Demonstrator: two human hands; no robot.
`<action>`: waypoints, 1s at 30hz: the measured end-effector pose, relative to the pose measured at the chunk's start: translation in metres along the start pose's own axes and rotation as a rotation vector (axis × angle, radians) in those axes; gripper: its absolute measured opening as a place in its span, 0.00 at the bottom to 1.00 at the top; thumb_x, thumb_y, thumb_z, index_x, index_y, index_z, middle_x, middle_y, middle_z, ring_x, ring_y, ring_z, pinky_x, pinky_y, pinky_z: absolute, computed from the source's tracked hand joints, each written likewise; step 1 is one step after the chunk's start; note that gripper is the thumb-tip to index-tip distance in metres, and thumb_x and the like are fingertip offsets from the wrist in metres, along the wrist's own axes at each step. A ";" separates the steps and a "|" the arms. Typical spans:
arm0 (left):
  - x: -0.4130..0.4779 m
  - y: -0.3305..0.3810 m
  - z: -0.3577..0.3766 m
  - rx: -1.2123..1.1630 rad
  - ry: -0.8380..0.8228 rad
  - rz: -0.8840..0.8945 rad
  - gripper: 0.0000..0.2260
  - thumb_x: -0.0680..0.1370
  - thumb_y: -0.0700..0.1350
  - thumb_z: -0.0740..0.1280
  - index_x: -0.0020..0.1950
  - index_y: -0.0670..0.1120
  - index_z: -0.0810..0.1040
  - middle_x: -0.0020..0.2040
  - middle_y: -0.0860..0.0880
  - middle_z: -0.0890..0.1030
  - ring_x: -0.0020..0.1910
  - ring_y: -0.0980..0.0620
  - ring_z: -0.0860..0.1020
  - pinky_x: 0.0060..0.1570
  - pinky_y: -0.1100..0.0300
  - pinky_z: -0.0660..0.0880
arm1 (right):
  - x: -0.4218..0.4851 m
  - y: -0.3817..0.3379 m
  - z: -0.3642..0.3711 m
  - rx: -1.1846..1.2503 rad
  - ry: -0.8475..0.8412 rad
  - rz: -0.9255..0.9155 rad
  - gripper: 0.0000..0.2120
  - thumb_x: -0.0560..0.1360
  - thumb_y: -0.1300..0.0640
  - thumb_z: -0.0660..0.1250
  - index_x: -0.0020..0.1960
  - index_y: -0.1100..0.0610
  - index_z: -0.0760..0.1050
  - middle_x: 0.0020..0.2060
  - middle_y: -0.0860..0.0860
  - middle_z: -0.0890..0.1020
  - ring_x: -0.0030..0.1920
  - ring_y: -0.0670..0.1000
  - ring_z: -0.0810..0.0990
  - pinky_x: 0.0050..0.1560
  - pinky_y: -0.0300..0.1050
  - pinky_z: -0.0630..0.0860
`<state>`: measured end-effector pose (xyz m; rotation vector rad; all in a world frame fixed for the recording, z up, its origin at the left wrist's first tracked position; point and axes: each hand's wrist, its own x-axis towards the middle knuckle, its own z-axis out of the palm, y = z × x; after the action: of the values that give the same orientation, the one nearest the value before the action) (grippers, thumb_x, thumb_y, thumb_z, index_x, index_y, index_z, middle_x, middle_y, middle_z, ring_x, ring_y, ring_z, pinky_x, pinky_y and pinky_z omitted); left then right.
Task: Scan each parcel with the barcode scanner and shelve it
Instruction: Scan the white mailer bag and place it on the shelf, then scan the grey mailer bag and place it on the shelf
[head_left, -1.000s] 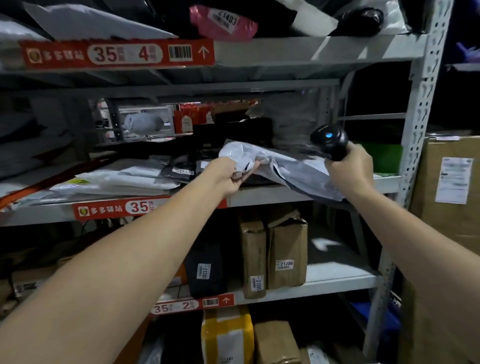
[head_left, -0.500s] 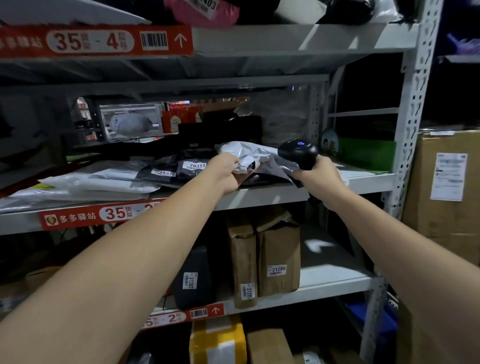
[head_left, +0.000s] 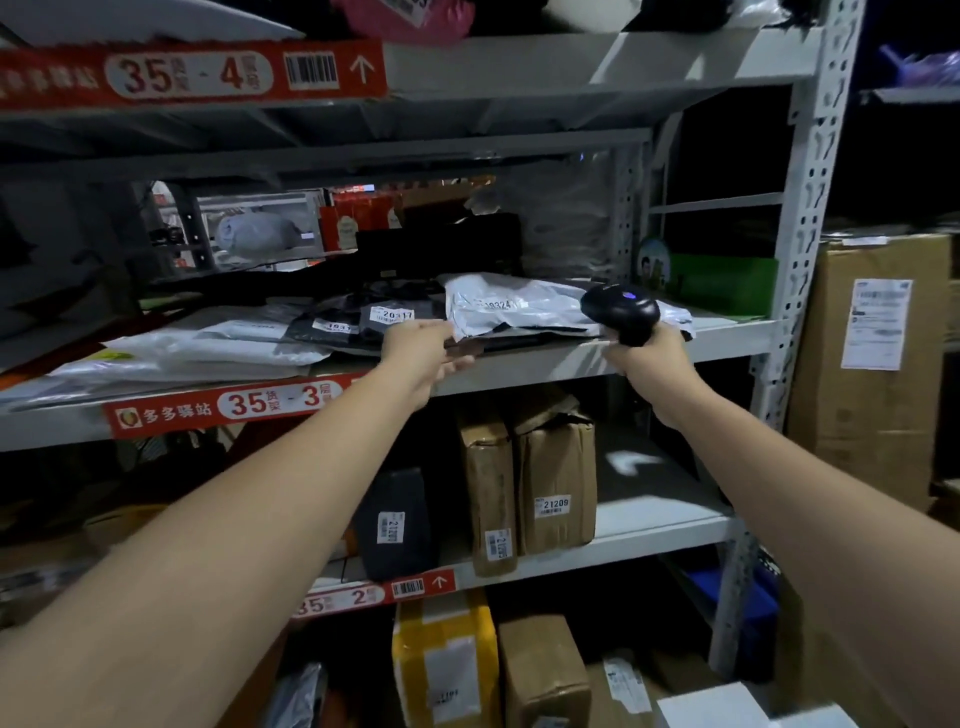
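Two grips work at the third shelf (head_left: 545, 366), the one with the red tag (head_left: 228, 402) reading 35-3. Furthest left lie white mailers (head_left: 208, 348), then dark mailers (head_left: 363, 322) with their number stickers face up, and I should leave those stickers uncovered. My left grip (head_left: 423, 356) sits at the near left corner of the grey parcel (head_left: 530, 312), thumb above the edge and fingers below it. Whether it truly pinches the plastic or only touches it I cannot tell. The grey parcel lies flat on the shelf with its sticker (head_left: 498, 304), 19324, facing up and its front edge close to the shelf lip. To do this step well, I judge I should nudge it back from the lip, smooth it so the sticker reads from the aisle, and let go without dragging it forward. My right grip (head_left: 652, 366) is wrapped round the handle of the barcode scanner (head_left: 621, 312), whose head hangs just over the parcel's right end. I would keep it lifted off the plastic so it does not shove the parcel toward the green box (head_left: 722, 283) further right.
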<state>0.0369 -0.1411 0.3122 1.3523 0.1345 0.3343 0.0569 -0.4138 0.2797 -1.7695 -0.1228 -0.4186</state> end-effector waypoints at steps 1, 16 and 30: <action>-0.009 -0.002 -0.008 0.002 -0.013 -0.015 0.08 0.84 0.37 0.64 0.63 0.38 0.75 0.58 0.36 0.84 0.49 0.39 0.88 0.36 0.58 0.81 | -0.010 0.004 -0.001 0.024 0.002 0.009 0.07 0.76 0.66 0.71 0.54 0.61 0.79 0.41 0.56 0.79 0.43 0.54 0.77 0.44 0.50 0.72; -0.219 -0.121 -0.180 0.260 0.094 -0.373 0.09 0.86 0.40 0.63 0.64 0.42 0.79 0.56 0.44 0.86 0.52 0.47 0.87 0.52 0.53 0.84 | -0.266 0.104 0.054 0.185 -0.248 0.374 0.11 0.78 0.64 0.73 0.60 0.56 0.80 0.51 0.56 0.87 0.50 0.54 0.89 0.51 0.51 0.83; -0.325 -0.238 -0.344 0.438 0.265 -0.645 0.08 0.86 0.43 0.63 0.63 0.44 0.78 0.57 0.46 0.83 0.55 0.49 0.82 0.51 0.55 0.78 | -0.395 0.192 0.118 -0.006 -0.506 0.617 0.12 0.77 0.66 0.73 0.59 0.60 0.79 0.49 0.60 0.86 0.46 0.56 0.87 0.45 0.52 0.79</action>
<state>-0.3313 0.0354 -0.0250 1.6032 0.8852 -0.0737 -0.2263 -0.2922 -0.0549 -1.7811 0.0720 0.4765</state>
